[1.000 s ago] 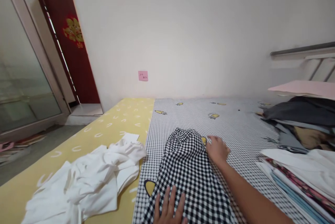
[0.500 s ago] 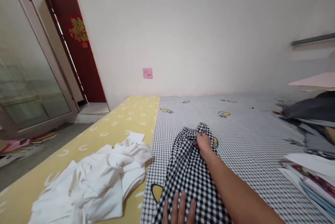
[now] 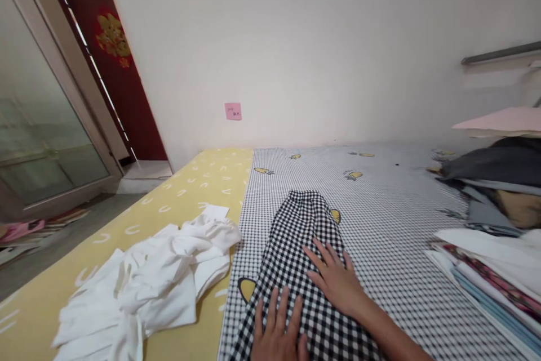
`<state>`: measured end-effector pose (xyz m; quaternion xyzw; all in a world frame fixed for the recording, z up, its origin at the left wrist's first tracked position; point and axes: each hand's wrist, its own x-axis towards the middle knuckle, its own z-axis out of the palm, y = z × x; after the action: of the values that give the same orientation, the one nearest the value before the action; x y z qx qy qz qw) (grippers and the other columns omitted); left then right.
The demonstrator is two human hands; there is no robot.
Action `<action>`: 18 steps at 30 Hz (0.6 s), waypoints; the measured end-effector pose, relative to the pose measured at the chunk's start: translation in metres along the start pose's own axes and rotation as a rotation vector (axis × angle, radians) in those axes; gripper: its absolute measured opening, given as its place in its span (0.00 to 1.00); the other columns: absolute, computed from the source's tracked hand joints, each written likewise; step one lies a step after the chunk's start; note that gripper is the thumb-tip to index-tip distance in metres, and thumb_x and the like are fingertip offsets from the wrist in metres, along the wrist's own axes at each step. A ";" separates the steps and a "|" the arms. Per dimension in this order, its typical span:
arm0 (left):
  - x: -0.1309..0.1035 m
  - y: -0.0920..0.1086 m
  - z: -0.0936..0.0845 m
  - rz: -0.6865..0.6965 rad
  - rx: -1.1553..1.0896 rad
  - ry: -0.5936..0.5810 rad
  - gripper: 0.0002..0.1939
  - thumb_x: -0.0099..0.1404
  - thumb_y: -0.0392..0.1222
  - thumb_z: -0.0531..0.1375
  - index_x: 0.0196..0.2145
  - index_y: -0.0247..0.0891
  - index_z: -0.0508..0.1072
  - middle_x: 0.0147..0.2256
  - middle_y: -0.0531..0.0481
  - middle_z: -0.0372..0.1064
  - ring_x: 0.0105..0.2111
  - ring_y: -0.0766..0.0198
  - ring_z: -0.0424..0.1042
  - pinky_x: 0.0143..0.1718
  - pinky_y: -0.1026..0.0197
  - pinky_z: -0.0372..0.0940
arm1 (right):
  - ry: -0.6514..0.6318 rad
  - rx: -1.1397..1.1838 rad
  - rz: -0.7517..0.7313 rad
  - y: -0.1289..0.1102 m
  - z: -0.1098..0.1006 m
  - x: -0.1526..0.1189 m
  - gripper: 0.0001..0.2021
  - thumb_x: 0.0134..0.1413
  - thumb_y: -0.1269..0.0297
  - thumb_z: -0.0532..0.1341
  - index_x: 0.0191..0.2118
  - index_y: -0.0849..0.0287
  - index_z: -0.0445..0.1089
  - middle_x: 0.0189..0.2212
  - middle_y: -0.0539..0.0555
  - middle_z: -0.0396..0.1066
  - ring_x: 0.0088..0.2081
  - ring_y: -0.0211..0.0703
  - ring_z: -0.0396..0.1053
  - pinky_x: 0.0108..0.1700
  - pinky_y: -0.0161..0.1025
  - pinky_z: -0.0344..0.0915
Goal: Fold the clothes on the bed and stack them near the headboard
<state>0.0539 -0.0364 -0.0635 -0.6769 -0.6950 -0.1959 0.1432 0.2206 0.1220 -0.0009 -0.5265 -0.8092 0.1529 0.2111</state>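
Note:
A black-and-white gingham garment point(image 3: 296, 237) with a gathered waistband at its far end lies flat on the bed; whether it is a skirt or trousers I cannot tell. Both palms rest on it. My right hand point(image 3: 336, 282) lies across its right half, fingers spread and pointing away to the left. Lower down, at the bottom edge of the view, my left hand point(image 3: 279, 327) is flat on the cloth with its fingers stretched out. The garment's near end runs out of view.
Left of the garment lies a crumpled white garment point(image 3: 160, 282) on the yellow sheet point(image 3: 169, 203), with a white card point(image 3: 216, 212) behind it. At right are folded clothes point(image 3: 486, 276) and a dark clothes pile point(image 3: 499, 164). A white wall point(image 3: 296, 57) closes off the back.
My right hand has let go of the waistband, come nearer and opened flat on the cloth. The bunched waistband now lies smooth. My left hand has moved slightly further onto the garment.

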 end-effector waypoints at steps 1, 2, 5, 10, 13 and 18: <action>0.001 -0.002 -0.004 0.016 -0.008 -0.008 0.31 0.68 0.40 0.53 0.66 0.61 0.56 0.67 0.59 0.55 0.65 0.50 0.61 0.64 0.36 0.60 | -0.042 -0.087 0.034 0.015 0.001 -0.023 0.28 0.61 0.43 0.53 0.65 0.33 0.60 0.71 0.44 0.50 0.72 0.60 0.42 0.68 0.72 0.29; 0.002 -0.003 -0.009 0.035 -0.017 -0.023 0.31 0.68 0.41 0.52 0.67 0.60 0.55 0.67 0.58 0.54 0.66 0.51 0.60 0.63 0.37 0.60 | -0.061 -0.152 0.088 0.029 0.001 -0.044 0.28 0.61 0.41 0.51 0.66 0.33 0.59 0.71 0.44 0.50 0.72 0.61 0.41 0.68 0.73 0.30; 0.008 -0.006 -0.032 0.072 -0.059 -0.113 0.29 0.71 0.44 0.50 0.68 0.58 0.53 0.69 0.57 0.52 0.67 0.51 0.57 0.64 0.37 0.60 | -0.034 -0.296 0.221 0.058 -0.005 -0.088 0.30 0.62 0.40 0.47 0.68 0.34 0.54 0.72 0.43 0.47 0.73 0.59 0.38 0.69 0.72 0.31; 0.018 0.009 -0.078 -0.061 -0.456 -0.305 0.26 0.72 0.47 0.51 0.65 0.45 0.62 0.70 0.46 0.52 0.71 0.50 0.47 0.70 0.33 0.36 | -0.062 -0.396 0.262 0.051 -0.026 -0.105 0.31 0.65 0.45 0.43 0.71 0.41 0.51 0.73 0.45 0.45 0.73 0.58 0.39 0.68 0.69 0.36; 0.006 0.006 -0.100 -0.193 -0.747 -0.341 0.23 0.66 0.46 0.59 0.57 0.41 0.72 0.66 0.44 0.61 0.69 0.49 0.52 0.71 0.38 0.35 | -0.111 -0.346 0.272 0.043 -0.037 -0.104 0.30 0.66 0.48 0.42 0.71 0.45 0.52 0.73 0.49 0.45 0.72 0.59 0.40 0.68 0.68 0.39; -0.096 -0.059 -0.141 -0.622 -0.960 -0.187 0.24 0.71 0.54 0.48 0.53 0.40 0.74 0.50 0.45 0.77 0.47 0.57 0.76 0.58 0.50 0.65 | -0.099 -0.247 0.245 0.051 -0.042 -0.122 0.33 0.63 0.46 0.43 0.68 0.54 0.58 0.70 0.59 0.53 0.70 0.65 0.47 0.66 0.71 0.44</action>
<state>-0.0100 -0.1877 0.0121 -0.4442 -0.7042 -0.4615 -0.3063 0.3254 0.0315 -0.0104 -0.6348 -0.7612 0.1026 0.0847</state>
